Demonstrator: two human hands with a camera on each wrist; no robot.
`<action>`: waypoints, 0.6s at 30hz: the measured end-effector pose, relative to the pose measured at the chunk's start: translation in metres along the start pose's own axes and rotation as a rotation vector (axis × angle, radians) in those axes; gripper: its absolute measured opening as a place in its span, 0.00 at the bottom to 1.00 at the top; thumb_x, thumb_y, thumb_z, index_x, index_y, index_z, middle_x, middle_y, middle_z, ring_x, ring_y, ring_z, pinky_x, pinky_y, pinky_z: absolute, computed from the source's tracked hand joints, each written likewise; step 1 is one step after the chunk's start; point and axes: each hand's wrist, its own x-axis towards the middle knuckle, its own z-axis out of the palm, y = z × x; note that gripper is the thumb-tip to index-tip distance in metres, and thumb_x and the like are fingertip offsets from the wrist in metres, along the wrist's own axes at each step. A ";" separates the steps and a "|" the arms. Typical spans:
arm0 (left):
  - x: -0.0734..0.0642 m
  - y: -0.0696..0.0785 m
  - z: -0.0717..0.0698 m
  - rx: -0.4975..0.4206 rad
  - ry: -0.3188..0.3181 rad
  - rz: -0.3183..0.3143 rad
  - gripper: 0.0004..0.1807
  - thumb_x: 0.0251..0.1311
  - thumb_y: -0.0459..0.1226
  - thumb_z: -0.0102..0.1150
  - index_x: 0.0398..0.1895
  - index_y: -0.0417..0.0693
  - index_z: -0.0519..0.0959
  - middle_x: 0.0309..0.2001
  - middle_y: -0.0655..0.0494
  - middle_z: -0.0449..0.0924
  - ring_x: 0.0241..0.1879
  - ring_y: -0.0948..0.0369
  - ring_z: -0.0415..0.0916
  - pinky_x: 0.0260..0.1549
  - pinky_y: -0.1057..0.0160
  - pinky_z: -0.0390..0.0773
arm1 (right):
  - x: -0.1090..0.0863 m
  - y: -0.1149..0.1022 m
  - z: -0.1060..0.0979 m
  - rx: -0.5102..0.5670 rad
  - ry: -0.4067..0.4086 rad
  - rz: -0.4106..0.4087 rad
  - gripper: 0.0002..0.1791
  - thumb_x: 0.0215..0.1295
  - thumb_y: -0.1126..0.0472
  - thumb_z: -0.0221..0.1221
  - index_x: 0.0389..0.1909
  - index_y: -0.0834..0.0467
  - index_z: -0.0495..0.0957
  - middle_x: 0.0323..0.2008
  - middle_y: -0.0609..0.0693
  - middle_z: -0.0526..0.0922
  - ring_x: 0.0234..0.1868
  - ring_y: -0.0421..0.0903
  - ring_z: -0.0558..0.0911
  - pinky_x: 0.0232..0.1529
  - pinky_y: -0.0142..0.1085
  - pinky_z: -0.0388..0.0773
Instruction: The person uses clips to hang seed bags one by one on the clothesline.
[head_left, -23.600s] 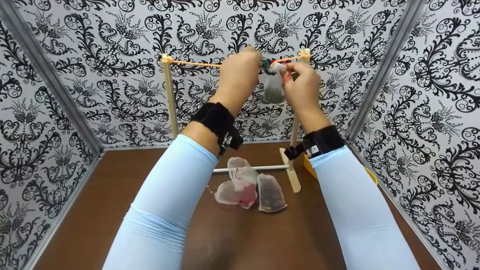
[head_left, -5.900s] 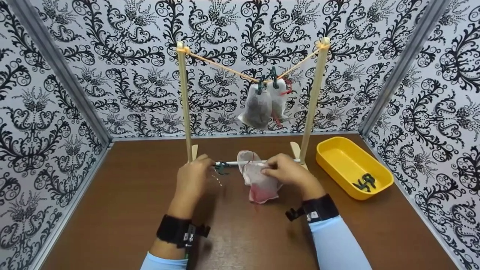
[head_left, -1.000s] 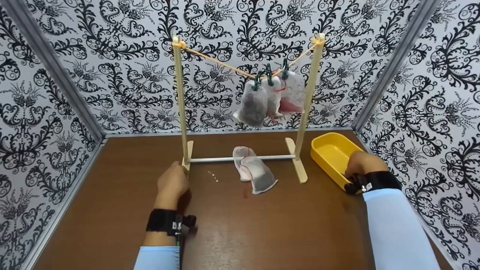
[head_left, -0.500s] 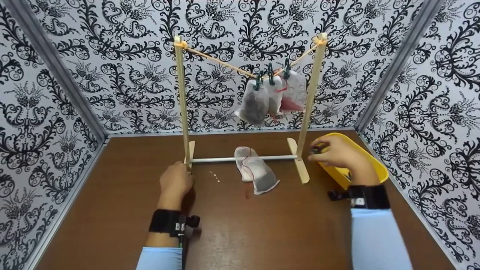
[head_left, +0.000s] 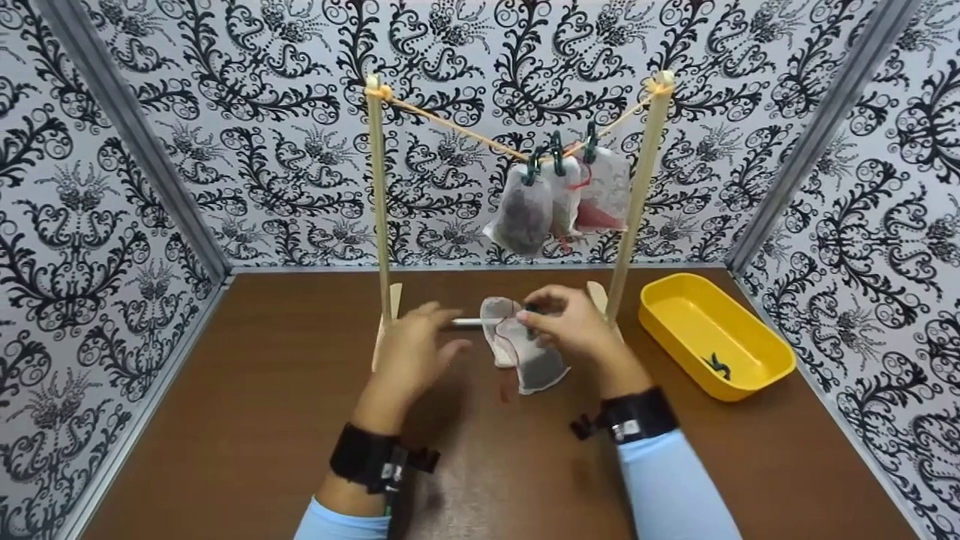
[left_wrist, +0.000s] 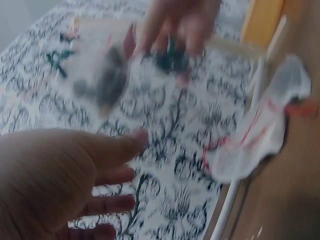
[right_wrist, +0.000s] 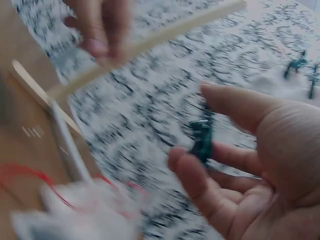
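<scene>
My right hand pinches a dark green clothes peg between thumb and fingers, over two overlapping white drawstring pouches with red cords. They lie across the white bar of a small drying rack; one has a grey-filled end. To their left my left hand, blurred, has its fingers spread with nothing held; it looks bare in the left wrist view too. Above, three pouches hang by green pegs from the sagging orange cord, bunched towards its right half.
A yellow tray with a green peg or so inside stands right of the rack. Wooden posts rise on both sides of the pouches. Patterned walls enclose the brown table at the back and sides.
My right hand has come out of the yellow tray with a peg and moved left over the pouches. The left hand has left the rack's left foot, moving right. Earlier, a third pouch was hung.
</scene>
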 end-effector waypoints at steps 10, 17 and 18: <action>-0.003 0.030 0.016 -0.035 0.079 0.191 0.37 0.58 0.46 0.88 0.71 0.49 0.86 0.48 0.54 0.87 0.40 0.57 0.88 0.40 0.56 0.91 | -0.004 -0.005 0.040 0.167 -0.051 -0.078 0.18 0.76 0.62 0.72 0.58 0.68 0.84 0.50 0.66 0.91 0.34 0.48 0.93 0.39 0.42 0.96; -0.004 0.034 0.022 -0.084 0.217 0.320 0.32 0.59 0.42 0.87 0.67 0.43 0.88 0.52 0.52 0.88 0.39 0.57 0.91 0.41 0.58 0.93 | -0.012 -0.012 0.044 0.196 -0.091 -0.122 0.18 0.76 0.64 0.71 0.59 0.70 0.83 0.51 0.62 0.90 0.38 0.47 0.93 0.41 0.41 0.96; -0.005 0.035 0.022 -0.094 0.221 0.329 0.31 0.60 0.41 0.87 0.66 0.43 0.88 0.52 0.51 0.88 0.39 0.56 0.91 0.42 0.58 0.94 | -0.013 -0.013 0.044 0.200 -0.097 -0.124 0.18 0.76 0.64 0.72 0.59 0.70 0.83 0.52 0.63 0.90 0.39 0.47 0.94 0.41 0.41 0.96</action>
